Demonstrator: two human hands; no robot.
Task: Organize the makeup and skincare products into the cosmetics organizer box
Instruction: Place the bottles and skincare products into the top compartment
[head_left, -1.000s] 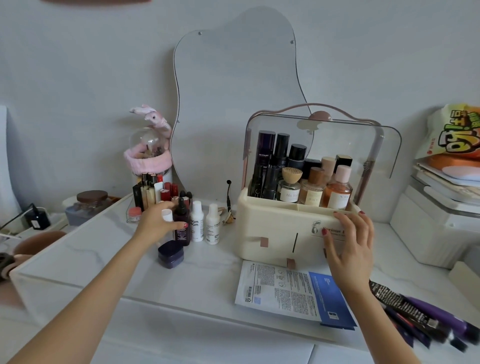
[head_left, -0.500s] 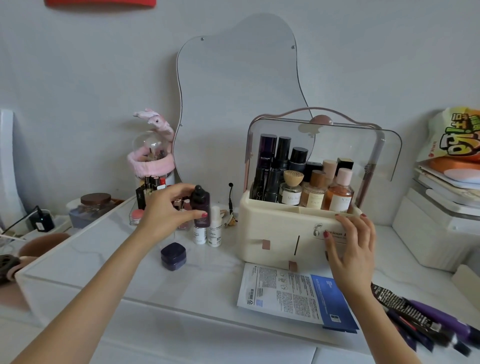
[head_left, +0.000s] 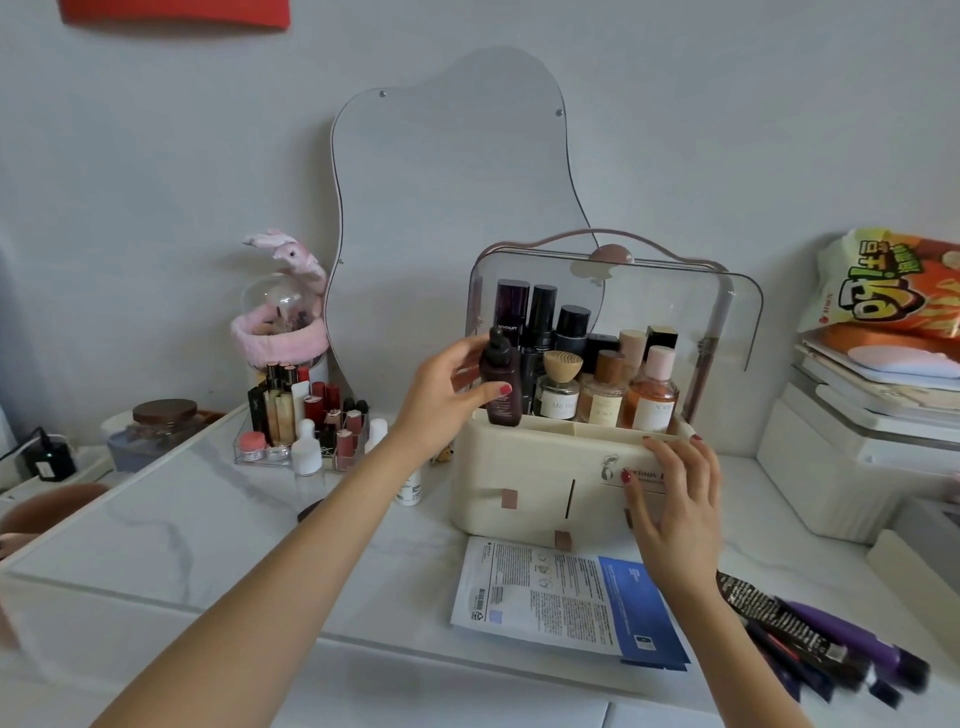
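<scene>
A dark brown dropper bottle (head_left: 501, 382) was held upright in the left hand (head_left: 447, 395), thumb across its front and fingers curled behind it, at the front left corner of the cream cosmetics organizer box (head_left: 540, 483), its base level with the box's top rim; whether it touched the rim could not be told. The box stood on the white marble-pattern table (head_left: 208, 519) with its clear lid (head_left: 675, 306) raised. The upper compartment held tall dark bottles (head_left: 524, 317) at the back and three amber and clear perfume-type bottles (head_left: 602, 395) in front. The right hand (head_left: 675, 499) rested flat against the box's front right, fingers spread and nearly straight, fingertips at the top edge, gripping nothing. A sheet mask packet (head_left: 561, 597) lay flat on the table just in front of the box. To the right of it, near the table edge, lay several dark and purple tubes (head_left: 831, 644), blurred. Left of the box stood a clear lipstick rack (head_left: 306, 410) with a small white bottle (head_left: 305, 449) in front of it; another white bottle (head_left: 409, 488) showed partly behind the left forearm. A wavy-edged mirror (head_left: 452, 208) leaned on the wall behind.
</scene>
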